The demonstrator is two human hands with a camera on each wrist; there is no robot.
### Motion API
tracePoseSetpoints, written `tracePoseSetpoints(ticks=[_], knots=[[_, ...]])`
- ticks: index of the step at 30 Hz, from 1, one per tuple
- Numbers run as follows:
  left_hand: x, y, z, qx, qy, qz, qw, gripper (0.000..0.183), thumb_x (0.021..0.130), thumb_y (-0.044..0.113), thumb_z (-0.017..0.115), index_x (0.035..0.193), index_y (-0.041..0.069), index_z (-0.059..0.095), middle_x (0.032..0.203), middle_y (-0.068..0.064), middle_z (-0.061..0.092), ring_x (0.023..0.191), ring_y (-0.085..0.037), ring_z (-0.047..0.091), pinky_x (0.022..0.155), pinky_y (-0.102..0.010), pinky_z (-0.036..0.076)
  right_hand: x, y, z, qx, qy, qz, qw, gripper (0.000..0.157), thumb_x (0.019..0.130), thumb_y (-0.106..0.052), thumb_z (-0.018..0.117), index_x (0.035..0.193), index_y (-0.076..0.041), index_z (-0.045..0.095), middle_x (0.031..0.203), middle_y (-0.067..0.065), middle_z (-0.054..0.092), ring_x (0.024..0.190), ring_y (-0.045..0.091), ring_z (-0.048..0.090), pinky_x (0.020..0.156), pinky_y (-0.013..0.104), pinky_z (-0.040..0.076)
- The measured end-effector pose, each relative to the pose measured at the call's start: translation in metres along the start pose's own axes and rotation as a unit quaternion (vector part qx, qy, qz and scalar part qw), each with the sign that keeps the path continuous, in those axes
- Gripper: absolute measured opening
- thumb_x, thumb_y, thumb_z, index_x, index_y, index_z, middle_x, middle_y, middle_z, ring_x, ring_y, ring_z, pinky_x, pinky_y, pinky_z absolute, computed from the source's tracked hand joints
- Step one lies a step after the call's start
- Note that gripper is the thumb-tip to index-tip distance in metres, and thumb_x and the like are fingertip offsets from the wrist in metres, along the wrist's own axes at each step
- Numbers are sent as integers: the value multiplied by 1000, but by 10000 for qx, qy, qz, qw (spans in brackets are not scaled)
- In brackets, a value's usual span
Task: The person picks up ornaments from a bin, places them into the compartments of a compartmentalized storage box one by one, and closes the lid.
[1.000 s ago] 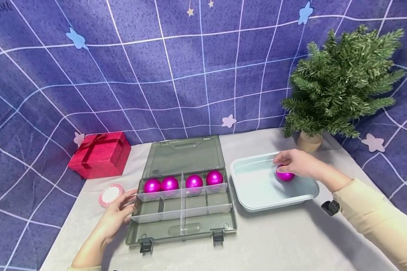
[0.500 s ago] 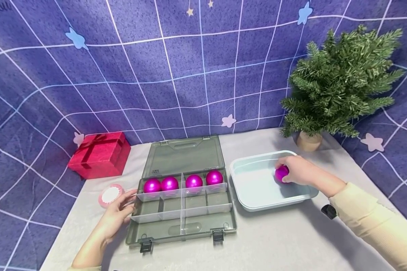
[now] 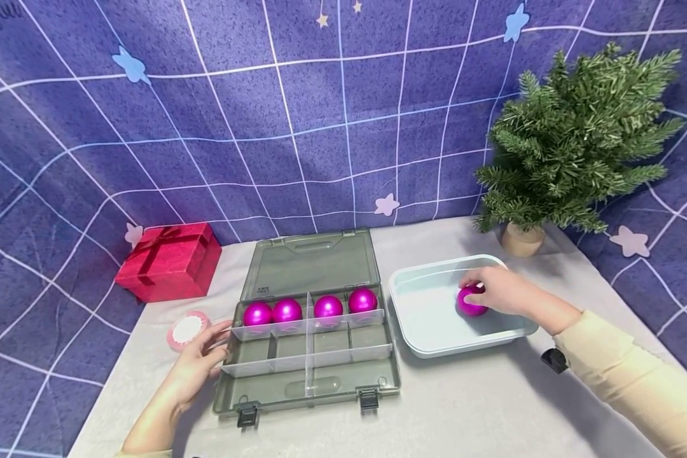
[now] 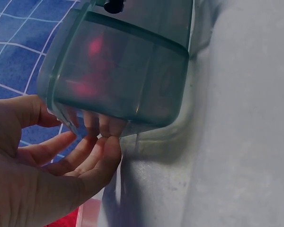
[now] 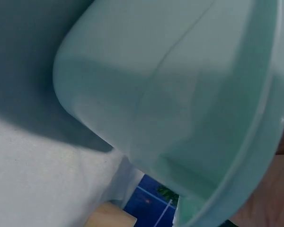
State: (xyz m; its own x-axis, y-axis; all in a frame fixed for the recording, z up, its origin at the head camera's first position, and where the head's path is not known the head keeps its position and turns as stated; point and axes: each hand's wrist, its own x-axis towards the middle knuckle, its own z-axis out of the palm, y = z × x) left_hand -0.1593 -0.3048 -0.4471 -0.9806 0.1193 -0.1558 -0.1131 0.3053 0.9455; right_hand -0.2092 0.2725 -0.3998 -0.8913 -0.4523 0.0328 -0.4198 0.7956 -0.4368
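In the head view my right hand (image 3: 502, 291) pinches a shiny magenta ball (image 3: 469, 304) inside the pale blue tray (image 3: 418, 348). The tray's outer wall (image 5: 146, 94) fills most of the right wrist view, hiding the ball and nearly all of that hand. Left of the tray lies a translucent grey-green divided case (image 3: 306, 402) with its lid (image 3: 315, 264) folded back. Several magenta balls (image 3: 328, 308) sit in its back row. My left hand (image 3: 191, 369) rests its loosely bent fingertips against the case's left side; the left wrist view shows these fingers (image 4: 97, 163) touching the wall.
A red gift box (image 3: 174, 264) with a dark ribbon stands at the back left. Close to my left hand lies a pink-and-white round object (image 3: 186, 329). Behind the tray, a small artificial fir tree (image 3: 578, 140) stands on a wooden base (image 3: 523, 240).
The ball in the tray has moved slightly left and towards me, and my right hand's fingers have shifted on it. My left hand and the case have stayed in place.
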Motion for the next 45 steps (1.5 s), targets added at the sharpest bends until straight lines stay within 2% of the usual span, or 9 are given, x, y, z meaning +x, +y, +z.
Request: tracePoseSetpoints(ticks=[9, 13, 16, 22, 24, 26, 29, 36, 45], knots=[[-2, 0, -1, -41, 29, -70, 10000, 59, 100, -2, 48, 156, -5, 31, 151, -33, 37, 112, -7, 57, 80, -33, 52, 0, -3, 2, 266, -14, 8, 9996, 35, 80, -18, 84, 107, 2, 73, 95, 8, 75, 89, 27, 70, 81, 44, 55], [-3, -1, -2, -71, 40, -60, 9999, 59, 100, -2, 49, 156, -4, 30, 151, -33, 37, 112, -7, 57, 80, -33, 52, 2, -4, -1, 1557, -116, 29, 9877, 39, 91, -11, 74, 122, 10, 65, 107, 18, 72, 94, 28, 69, 79, 37, 58], [-3, -2, -3, -82, 44, -26, 10000, 59, 100, -2, 49, 156, -4, 30, 151, -32, 37, 111, -6, 57, 79, -32, 52, 5, -6, -5, 3338, -409, 336, 9411, 43, 99, -9, 62, 135, 13, 55, 124, 25, 64, 100, 27, 68, 84, 40, 58], [-4, -1, -4, -73, 33, -33, 10000, 59, 100, -2, 49, 156, -4, 30, 152, -32, 37, 112, -7, 56, 80, -32, 52, 12, -19, -11, 5842, -931, 713, 8031, 44, 107, -11, 48, 147, 7, 45, 136, 17, 58, 112, 34, 67, 100, 53, 46], [-4, 0, -3, -60, 37, -44, 10000, 59, 100, -2, 49, 156, -4, 30, 151, -32, 37, 113, -7, 56, 81, -32, 52, 15, -27, -11, 6207, -1002, 746, 7741, 43, 106, -10, 49, 147, 4, 47, 135, 15, 58, 115, 38, 65, 101, 53, 45], [-3, 1, -2, -61, 38, -30, 10000, 59, 100, -2, 49, 156, -4, 30, 151, -32, 37, 114, -8, 56, 82, -32, 52, 19, -37, -11, 6358, -1066, 695, 7613, 44, 105, -6, 51, 147, 4, 46, 134, 16, 59, 116, 39, 64, 103, 54, 44], [-2, 2, -1, -66, 41, 9, 10000, 59, 99, -3, 49, 155, -5, 31, 151, -33, 38, 114, -10, 55, 83, -32, 52, 29, -56, -6, 6284, -1170, 521, 7673, 47, 102, -3, 55, 147, 5, 41, 131, 19, 60, 114, 37, 65, 104, 54, 44], [-1, 1, 1, -50, 72, 17, 10000, 59, 98, -4, 48, 155, -5, 32, 150, -33, 38, 114, -12, 55, 82, -33, 52, 59, -119, 12, 5625, -1462, 413, 8127, 46, 97, -9, 65, 138, 6, 50, 120, 17, 67, 100, 24, 70, 96, 43, 53], [-1, -1, 2, -12, 97, -67, 9999, 60, 98, -4, 49, 155, -4, 32, 151, -32, 38, 113, -10, 55, 81, -33, 52, 97, -193, 52, 5412, -1804, 316, 8207, 45, 90, -6, 72, 130, 6, 55, 112, 17, 59, 98, 25, 65, 91, 40, 56]])
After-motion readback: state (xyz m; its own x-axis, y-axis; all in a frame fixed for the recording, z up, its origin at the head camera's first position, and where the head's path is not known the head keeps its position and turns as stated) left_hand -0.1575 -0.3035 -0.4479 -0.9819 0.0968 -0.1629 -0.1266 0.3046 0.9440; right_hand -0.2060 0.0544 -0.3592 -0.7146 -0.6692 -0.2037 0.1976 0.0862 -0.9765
